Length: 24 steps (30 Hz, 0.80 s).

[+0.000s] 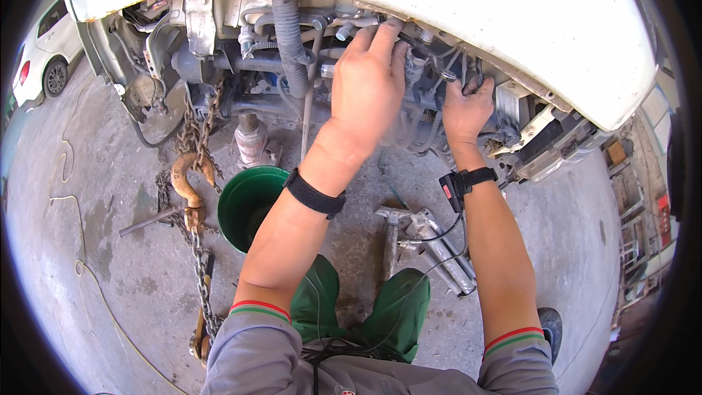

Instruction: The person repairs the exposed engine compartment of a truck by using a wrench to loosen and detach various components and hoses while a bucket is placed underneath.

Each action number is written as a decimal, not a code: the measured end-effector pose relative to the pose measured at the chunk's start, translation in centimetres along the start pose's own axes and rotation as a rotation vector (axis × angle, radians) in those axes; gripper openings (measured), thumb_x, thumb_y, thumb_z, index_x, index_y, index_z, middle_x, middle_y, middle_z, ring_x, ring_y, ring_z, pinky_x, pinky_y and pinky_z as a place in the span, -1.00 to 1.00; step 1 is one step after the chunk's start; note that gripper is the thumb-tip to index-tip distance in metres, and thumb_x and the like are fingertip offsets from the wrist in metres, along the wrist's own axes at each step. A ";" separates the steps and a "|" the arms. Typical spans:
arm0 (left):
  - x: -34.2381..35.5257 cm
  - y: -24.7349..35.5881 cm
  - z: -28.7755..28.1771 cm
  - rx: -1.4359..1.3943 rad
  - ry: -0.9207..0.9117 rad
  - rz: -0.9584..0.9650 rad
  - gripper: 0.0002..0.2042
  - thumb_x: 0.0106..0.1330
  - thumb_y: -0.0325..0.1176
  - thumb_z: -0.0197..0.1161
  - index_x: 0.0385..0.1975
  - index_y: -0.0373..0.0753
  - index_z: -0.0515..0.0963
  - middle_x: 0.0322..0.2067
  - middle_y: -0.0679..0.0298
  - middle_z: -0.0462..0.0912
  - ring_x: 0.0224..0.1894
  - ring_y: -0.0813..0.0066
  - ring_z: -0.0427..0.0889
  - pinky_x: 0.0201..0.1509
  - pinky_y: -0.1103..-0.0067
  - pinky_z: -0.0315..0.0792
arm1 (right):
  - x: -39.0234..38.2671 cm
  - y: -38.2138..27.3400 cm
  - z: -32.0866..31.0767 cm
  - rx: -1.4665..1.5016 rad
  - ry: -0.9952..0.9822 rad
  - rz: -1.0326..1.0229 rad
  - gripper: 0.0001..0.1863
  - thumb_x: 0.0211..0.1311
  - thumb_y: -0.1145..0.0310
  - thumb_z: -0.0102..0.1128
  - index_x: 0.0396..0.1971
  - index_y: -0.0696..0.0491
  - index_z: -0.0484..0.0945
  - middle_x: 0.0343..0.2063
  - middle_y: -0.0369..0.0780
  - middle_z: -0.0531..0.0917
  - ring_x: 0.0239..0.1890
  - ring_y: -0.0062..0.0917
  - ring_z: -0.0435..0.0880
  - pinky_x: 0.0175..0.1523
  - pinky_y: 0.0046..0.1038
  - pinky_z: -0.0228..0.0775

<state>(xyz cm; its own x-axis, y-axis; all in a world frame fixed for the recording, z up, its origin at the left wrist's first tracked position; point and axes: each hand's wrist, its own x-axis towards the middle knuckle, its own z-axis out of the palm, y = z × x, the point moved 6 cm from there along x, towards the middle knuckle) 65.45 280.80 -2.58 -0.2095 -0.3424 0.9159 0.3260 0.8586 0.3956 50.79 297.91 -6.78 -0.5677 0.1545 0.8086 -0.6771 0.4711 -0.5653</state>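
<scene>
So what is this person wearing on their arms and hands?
Both hands are bare, with no gloves. The left hand has a plain black band at the wrist. The right hand has a black strap carrying a small black box, from which thin dark cables run down. Short grey sleeves end in red and green striped cuffs.
</scene>
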 end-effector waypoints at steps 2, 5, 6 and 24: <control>-0.1 -0.6 0.2 -0.031 0.021 0.003 -0.80 0.30 -0.52 0.22 -0.09 -0.28 0.53 -0.30 -0.02 0.64 -0.30 0.01 0.65 -0.22 0.36 0.55 | 0.0 0.0 -0.1 -0.004 -0.007 0.011 -0.68 -0.06 0.38 0.25 -0.39 0.23 0.36 -0.60 -0.08 0.55 -0.54 -0.15 0.57 -0.28 -0.29 0.47; -0.9 -2.8 0.2 -0.260 0.172 -0.127 -0.85 0.48 -0.41 0.11 -0.08 -0.30 0.53 -0.33 0.23 0.68 -0.33 0.49 0.63 -0.21 0.60 0.50 | -0.1 -0.1 0.2 -0.002 -0.013 0.019 -0.68 -0.06 0.37 0.26 -0.38 0.23 0.36 -0.58 -0.08 0.56 -0.53 -0.15 0.57 -0.27 -0.28 0.47; -1.1 -2.8 0.4 -0.594 0.155 -0.396 -0.78 0.55 -0.35 0.00 -0.04 -0.36 0.49 -0.29 0.22 0.66 -0.30 0.50 0.63 -0.17 0.61 0.51 | -0.2 0.0 0.1 -0.009 -0.011 0.016 -0.68 -0.06 0.37 0.26 -0.38 0.23 0.37 -0.58 -0.09 0.56 -0.52 -0.15 0.58 -0.27 -0.28 0.47; -0.6 -3.7 -0.6 -0.599 0.217 -0.343 -0.85 0.40 -0.44 0.22 -0.23 -0.44 0.52 -0.41 0.20 0.69 -0.38 0.59 0.68 -0.30 0.63 0.54 | 0.0 0.8 0.4 0.015 0.032 -0.018 -0.68 -0.04 0.32 0.25 -0.40 0.22 0.38 -0.63 -0.12 0.50 -0.56 -0.18 0.52 -0.29 -0.28 0.45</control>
<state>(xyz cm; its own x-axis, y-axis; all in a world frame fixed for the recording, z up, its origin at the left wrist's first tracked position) 64.93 277.54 -4.55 -0.2231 -0.6766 0.7017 0.7369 0.3542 0.5758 50.08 297.96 -7.28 -0.5406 0.1737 0.8232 -0.6941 0.4609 -0.5531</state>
